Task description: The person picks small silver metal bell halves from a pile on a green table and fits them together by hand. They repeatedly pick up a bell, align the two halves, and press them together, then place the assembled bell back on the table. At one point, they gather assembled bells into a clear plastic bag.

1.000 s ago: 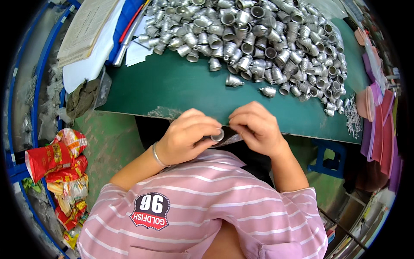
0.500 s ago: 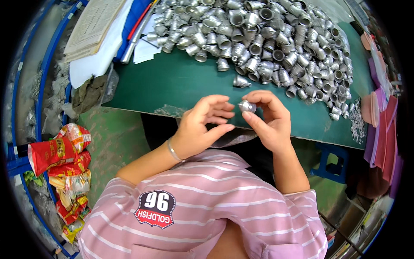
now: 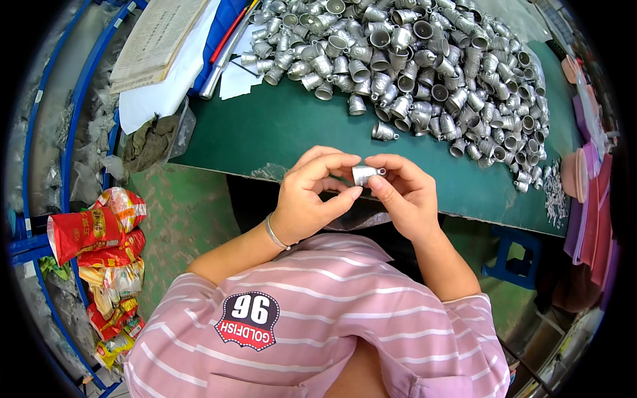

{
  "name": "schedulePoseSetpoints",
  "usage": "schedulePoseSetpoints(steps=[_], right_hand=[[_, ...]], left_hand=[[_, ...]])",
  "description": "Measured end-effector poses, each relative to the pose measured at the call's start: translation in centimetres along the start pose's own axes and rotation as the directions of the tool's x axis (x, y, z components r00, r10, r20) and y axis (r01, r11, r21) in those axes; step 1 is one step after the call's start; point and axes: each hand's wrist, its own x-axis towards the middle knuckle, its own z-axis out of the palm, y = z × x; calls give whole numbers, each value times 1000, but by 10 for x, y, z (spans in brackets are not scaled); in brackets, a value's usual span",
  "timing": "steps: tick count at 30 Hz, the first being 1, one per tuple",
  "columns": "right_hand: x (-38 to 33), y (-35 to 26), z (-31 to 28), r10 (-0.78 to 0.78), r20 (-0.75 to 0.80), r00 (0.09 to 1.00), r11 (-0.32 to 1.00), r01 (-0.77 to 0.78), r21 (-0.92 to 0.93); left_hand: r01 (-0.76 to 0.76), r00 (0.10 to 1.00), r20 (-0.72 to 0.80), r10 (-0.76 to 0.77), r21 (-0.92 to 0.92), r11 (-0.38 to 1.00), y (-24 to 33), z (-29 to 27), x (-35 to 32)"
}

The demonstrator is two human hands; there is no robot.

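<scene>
Both my hands meet over the near edge of the green table (image 3: pixel 265 132). Between their fingertips is one small silver metal cup-shaped part (image 3: pixel 363 174). My left hand (image 3: pixel 312 196) grips it from the left with thumb and forefinger. My right hand (image 3: pixel 405 196) pinches it from the right. A large pile of the same silver metal parts (image 3: pixel 424 60) covers the far half of the table. One loose part (image 3: pixel 383 131) lies apart from the pile, just beyond my hands.
Paper sheets and a booklet (image 3: pixel 159 40) lie at the table's far left, with a metal rod (image 3: pixel 222 60) beside them. Red snack packets (image 3: pixel 93 232) hang at the left. A blue stool (image 3: pixel 517 255) stands at the right, pink trays (image 3: pixel 587 192) beyond it.
My hands have risen from below the table edge to over it, carrying the silver part, and have turned it between the fingertips.
</scene>
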Motion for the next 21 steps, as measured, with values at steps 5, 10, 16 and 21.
schedulePoseSetpoints(steps=[5,10,16,21], right_hand=[[3,-4,-6,131,8,991,991,-131,4],[4,-5,-8,171,-3,985,984,-171,45],[3,-4,2,-93,1,996,993,92,68],[5,-7,-4,-207,129,970,962,225,-152]], left_hand=[[13,999,-39,-17,-99,995,-10,-3,-2],[50,998,-25,-54,-150,987,-9,-3,-1],[2,1000,15,1,-182,983,-8,-4,1],[-114,992,34,121,-159,981,-15,-8,-1]])
